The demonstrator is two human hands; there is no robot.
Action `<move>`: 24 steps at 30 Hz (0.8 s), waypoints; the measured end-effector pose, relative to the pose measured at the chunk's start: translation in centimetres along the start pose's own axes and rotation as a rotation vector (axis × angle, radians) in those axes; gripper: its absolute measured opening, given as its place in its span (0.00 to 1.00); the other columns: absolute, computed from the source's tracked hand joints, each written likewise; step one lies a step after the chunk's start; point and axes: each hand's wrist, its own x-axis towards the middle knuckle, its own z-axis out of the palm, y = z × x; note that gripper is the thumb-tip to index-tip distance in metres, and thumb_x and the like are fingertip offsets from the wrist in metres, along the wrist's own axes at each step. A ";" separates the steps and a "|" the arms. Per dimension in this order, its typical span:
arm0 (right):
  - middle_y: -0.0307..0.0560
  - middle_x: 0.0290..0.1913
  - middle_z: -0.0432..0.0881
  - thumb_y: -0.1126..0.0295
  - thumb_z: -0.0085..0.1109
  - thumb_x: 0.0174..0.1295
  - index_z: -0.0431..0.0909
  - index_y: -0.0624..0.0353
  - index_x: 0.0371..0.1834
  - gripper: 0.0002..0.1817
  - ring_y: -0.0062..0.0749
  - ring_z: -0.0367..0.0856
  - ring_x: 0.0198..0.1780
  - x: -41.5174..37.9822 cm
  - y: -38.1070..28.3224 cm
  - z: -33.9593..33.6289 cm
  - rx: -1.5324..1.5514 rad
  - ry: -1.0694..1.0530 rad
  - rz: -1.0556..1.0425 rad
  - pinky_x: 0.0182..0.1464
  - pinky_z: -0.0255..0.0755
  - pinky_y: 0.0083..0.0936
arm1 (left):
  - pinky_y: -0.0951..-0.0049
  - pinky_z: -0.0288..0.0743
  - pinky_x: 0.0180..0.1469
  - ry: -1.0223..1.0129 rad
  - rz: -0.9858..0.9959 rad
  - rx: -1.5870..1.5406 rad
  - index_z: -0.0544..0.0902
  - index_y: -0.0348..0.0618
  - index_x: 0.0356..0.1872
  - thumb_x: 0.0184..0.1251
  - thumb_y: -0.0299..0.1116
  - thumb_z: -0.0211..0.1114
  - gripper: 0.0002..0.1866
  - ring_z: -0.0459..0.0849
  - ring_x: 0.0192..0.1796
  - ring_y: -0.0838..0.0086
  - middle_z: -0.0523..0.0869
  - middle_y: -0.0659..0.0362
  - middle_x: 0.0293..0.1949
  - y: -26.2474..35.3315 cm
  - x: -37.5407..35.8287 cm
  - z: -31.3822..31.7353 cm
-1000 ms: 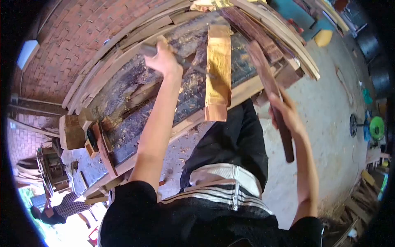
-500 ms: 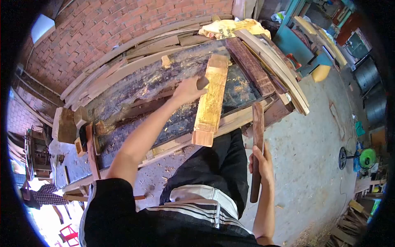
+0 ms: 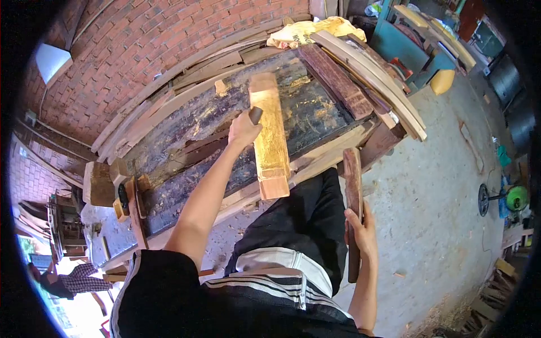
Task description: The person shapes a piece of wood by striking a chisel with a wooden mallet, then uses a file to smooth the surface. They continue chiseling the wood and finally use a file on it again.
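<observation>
My left hand (image 3: 243, 130) is closed round a small dark piece (image 3: 256, 115), its dark end showing at the left edge of a thick wooden block (image 3: 271, 135). That block, lit yellow, lies across the dark workbench (image 3: 208, 112), its near end over the front edge. To the right, my right hand (image 3: 362, 231) grips a long, narrow brown wooden bar (image 3: 353, 180), held lengthwise beside my leg. Some of the right fingers are hidden behind the bar.
Dark and pale boards (image 3: 338, 84) lie at the bench's right end. A yellow sack (image 3: 315, 32) is at the back. Wooden blocks (image 3: 101, 183) stand at the left end. A green fan (image 3: 515, 198) stands at far right.
The thick block's far end has swung left, and my left hand has shifted slightly left with the dark piece. My right hand still holds the bar, now slightly lower. The view has shifted a little.
</observation>
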 end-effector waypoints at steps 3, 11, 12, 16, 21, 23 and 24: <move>0.36 0.24 0.72 0.57 0.65 0.66 0.72 0.54 0.61 0.24 0.21 0.71 0.16 0.2 0.5 -0.4 -0.022 0.025 -0.013 0.16 0.66 0.21 | 0.52 0.80 0.55 0.144 -0.079 -0.089 0.74 0.42 0.59 0.51 0.38 0.69 0.31 0.88 0.49 0.48 0.88 0.39 0.45 -1.6 -2.1 -1.2; 0.36 0.23 0.72 0.57 0.63 0.68 0.73 0.53 0.58 0.20 0.20 0.70 0.15 0.7 0.6 0.4 -0.115 0.059 -0.021 0.16 0.65 0.21 | 0.64 0.82 0.25 0.120 -0.261 -0.603 0.64 0.40 0.65 0.55 0.28 0.69 0.35 0.86 0.24 0.67 0.85 0.47 0.36 -3.2 -4.3 -0.9; 0.36 0.23 0.72 0.57 0.63 0.68 0.72 0.54 0.59 0.21 0.20 0.70 0.15 0.3 -0.5 0.8 -0.108 0.052 0.003 0.16 0.64 0.21 | 0.67 0.80 0.20 0.114 -0.253 -0.658 0.64 0.38 0.64 0.57 0.26 0.69 0.34 0.85 0.22 0.70 0.84 0.49 0.34 -3.1 -4.5 -1.0; 0.35 0.23 0.72 0.56 0.64 0.68 0.72 0.54 0.63 0.24 0.20 0.69 0.15 -0.2 -0.8 1.3 -0.092 0.069 -0.006 0.16 0.63 0.20 | 0.72 0.76 0.17 0.066 -0.218 -0.716 0.75 0.32 0.52 0.65 0.34 0.73 0.22 0.79 0.16 0.74 0.83 0.54 0.26 -3.7 -5.3 -4.9; 0.36 0.26 0.73 0.55 0.66 0.67 0.69 0.56 0.68 0.30 0.21 0.72 0.18 0.1 -0.9 1.1 -0.092 0.093 0.136 0.19 0.65 0.21 | 0.71 0.73 0.23 0.345 0.211 -1.220 0.78 0.36 0.41 0.69 0.34 0.70 0.13 0.74 0.19 0.75 0.76 0.60 0.21 0.3 -8.5 -13.1; 0.36 0.24 0.73 0.54 0.65 0.67 0.71 0.57 0.64 0.28 0.20 0.71 0.17 0.1 -1.7 1.9 -0.077 0.098 0.107 0.17 0.64 0.20 | 0.70 0.73 0.24 0.405 0.297 -1.245 0.77 0.38 0.40 0.70 0.34 0.69 0.12 0.74 0.20 0.75 0.75 0.60 0.21 1.5 -8.9 -14.0; 0.36 0.24 0.73 0.54 0.65 0.68 0.72 0.57 0.63 0.27 0.19 0.71 0.16 0.1 -2.1 2.2 -0.082 0.105 0.093 0.17 0.64 0.19 | 0.68 0.75 0.29 0.484 0.337 -1.282 0.76 0.41 0.45 0.72 0.35 0.68 0.12 0.74 0.22 0.75 0.75 0.61 0.23 2.2 -9.4 -14.1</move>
